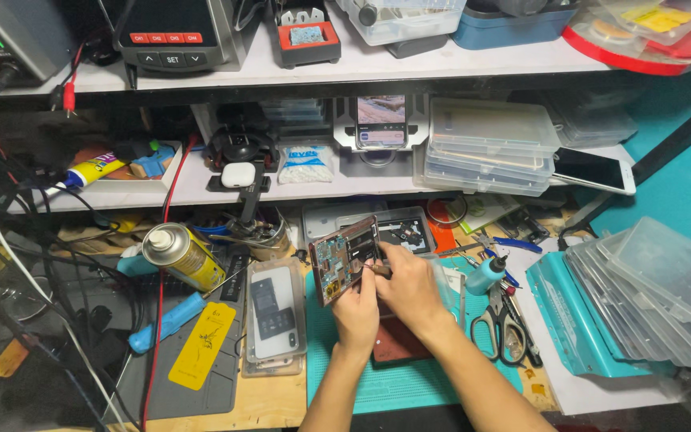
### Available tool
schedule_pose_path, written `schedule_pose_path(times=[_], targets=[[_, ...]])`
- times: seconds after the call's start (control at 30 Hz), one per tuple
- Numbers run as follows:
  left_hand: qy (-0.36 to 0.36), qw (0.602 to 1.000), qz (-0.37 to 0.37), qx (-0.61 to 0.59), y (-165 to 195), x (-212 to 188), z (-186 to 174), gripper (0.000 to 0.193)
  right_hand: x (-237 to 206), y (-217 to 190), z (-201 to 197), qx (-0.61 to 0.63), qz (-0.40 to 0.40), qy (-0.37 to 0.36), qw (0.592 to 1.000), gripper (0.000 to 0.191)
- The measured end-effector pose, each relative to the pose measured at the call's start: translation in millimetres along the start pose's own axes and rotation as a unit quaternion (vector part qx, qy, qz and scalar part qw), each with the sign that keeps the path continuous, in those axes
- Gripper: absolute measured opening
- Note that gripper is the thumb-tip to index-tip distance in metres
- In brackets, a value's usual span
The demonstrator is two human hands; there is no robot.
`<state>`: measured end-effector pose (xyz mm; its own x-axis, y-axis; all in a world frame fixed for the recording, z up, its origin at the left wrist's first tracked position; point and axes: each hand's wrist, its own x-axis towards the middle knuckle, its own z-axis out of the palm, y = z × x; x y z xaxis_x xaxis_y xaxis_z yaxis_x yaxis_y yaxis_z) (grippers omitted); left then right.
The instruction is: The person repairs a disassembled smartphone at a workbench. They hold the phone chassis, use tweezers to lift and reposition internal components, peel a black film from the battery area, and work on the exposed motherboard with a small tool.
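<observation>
An opened phone body (341, 255) with its circuit boards showing is held tilted above a teal work mat (409, 382). My left hand (356, 310) grips it from below at its lower edge. My right hand (411, 286) is closed on a small tool (378, 269) whose tip touches the phone's inside. A dark red pad (393, 344) lies on the mat under my wrists.
A clear case with a phone back (275, 316) lies left of the mat, beside a yellow spray can (184, 256) and a blue tool (168, 322). Scissors (499, 324) and a small bottle (488, 274) sit right. Stacked clear plastic boxes (657, 292) fill the right side; shelves behind hold boxes and a white phone (593, 170).
</observation>
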<state>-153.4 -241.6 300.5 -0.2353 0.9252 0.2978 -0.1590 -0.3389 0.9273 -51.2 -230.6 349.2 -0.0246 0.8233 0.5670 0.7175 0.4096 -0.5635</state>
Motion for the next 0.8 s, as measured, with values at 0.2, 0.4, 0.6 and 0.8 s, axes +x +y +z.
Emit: schedule_pose_path(times=[0.2,0.4,0.6,0.8], targets=[[0.005,0.999,-0.002,-0.050,4,-4,-5,0.017,-8,-7,-2,-0.031,-0.045,-0.014,0.998,0.042],[0.022,1.000,0.005,0.018,8,-8,-12,0.017,-12,-15,-1,-0.066,-0.064,-0.026,0.995,0.044],[0.064,0.996,-0.060,0.030,7,-3,-31,0.019,-9,-15,-5,-0.064,-0.054,0.001,0.996,0.037],[0.040,0.990,-0.029,-0.136,11,2,-34,0.019,-7,-8,2,0.125,0.091,0.019,0.988,0.029]])
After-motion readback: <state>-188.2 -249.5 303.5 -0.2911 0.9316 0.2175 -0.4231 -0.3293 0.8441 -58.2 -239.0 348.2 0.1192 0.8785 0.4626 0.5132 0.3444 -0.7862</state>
